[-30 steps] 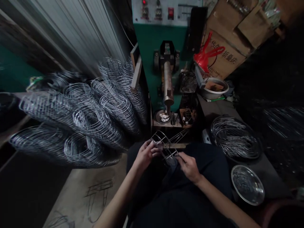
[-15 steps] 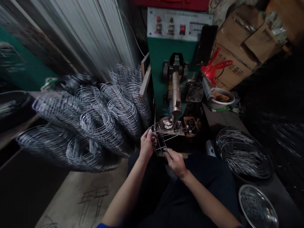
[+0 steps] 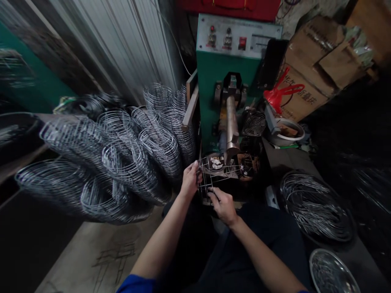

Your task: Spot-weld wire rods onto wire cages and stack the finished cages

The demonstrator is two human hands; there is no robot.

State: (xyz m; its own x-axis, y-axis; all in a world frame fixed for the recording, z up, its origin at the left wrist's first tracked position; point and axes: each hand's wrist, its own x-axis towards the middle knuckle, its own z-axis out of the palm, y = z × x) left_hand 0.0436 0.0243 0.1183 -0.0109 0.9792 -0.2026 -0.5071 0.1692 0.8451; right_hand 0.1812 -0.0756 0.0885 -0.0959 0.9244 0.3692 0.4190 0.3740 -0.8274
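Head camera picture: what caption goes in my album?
Left hand and right hand hold a wire frame before a green machine, stacked wire loops on the left.

This is a metalworking workshop, dim and crowded. A green machine (image 3: 209, 81) with a switch panel (image 3: 235, 36) and a thick metal arm (image 3: 231, 122) faces the person, who holds a wire frame (image 3: 210, 177) in front of it. Stacked wire loops (image 3: 125, 162) crowd the left; more wire (image 3: 317, 207) lies at right, and cartons (image 3: 320, 61) stand behind.
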